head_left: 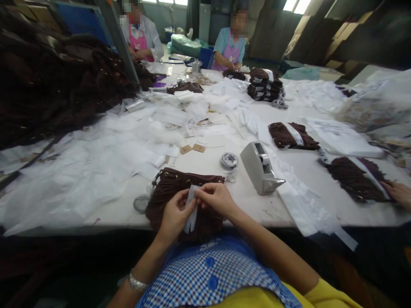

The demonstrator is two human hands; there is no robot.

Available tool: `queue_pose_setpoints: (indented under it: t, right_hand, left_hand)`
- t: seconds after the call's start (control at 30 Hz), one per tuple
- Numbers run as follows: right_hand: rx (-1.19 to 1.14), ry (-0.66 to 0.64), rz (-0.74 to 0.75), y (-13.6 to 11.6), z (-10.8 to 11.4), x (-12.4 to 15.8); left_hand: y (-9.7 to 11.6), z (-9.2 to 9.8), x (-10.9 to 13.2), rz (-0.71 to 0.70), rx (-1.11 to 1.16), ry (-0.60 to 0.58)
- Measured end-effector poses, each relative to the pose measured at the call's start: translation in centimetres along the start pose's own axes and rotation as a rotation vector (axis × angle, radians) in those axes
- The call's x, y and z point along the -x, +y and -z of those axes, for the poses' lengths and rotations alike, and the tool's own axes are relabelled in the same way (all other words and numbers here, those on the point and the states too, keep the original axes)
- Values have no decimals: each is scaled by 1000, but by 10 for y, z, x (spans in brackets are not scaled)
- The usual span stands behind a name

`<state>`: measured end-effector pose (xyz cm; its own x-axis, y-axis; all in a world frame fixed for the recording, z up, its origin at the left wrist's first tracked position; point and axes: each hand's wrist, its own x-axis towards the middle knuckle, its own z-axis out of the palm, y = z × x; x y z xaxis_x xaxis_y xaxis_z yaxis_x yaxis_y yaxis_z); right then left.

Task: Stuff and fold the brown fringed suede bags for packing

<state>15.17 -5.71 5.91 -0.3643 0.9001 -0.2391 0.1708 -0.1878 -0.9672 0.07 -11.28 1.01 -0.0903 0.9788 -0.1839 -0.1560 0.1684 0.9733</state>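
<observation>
A dark brown fringed handbag (pixel 160 196) with gold eyelets lies at the table's front edge before me. Over it, a narrow strip of white wrapping paper (pixel 192 214) runs upright between my hands. My left hand (pixel 175 211) pinches the strip from its left side. From the right, my right hand (pixel 216 197) grips the strip's upper end between thumb and fingers. A wrapped coil of strap (pixel 229 161) sits just beyond the bag, and a grey tape dispenser (pixel 260 169) stands to its right. Two brown cardboard tags (pixel 198 148) lie behind the bag.
White tissue sheets (pixel 96 167) cover the left of the table (pixel 250 209). Brown bags (pixel 48 81) are heaped at far left. Banded bags (pixel 293 136) lie at right, where another person's hand (pixel 398 193) touches one (pixel 346 177). Two people (pixel 229 47) work across the table.
</observation>
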Motion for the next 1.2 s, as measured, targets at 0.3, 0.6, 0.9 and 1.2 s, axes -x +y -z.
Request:
queue_pose_setpoints:
  t: [0.3, 0.6, 0.9, 1.2]
  right_hand:
    - [178, -16, -45, 11, 9, -10]
    - [-122, -132, -199, 34, 6, -13]
    - [213, -22, -249, 25, 27, 10]
    - [-137, -4, 104, 21, -3, 19]
  left_hand:
    - [-6, 3, 2, 9, 32, -13]
    - [10, 6, 5, 200, 191, -104]
    - [16, 6, 4, 277, 276, -68]
    - [18, 4, 0, 240, 255, -31]
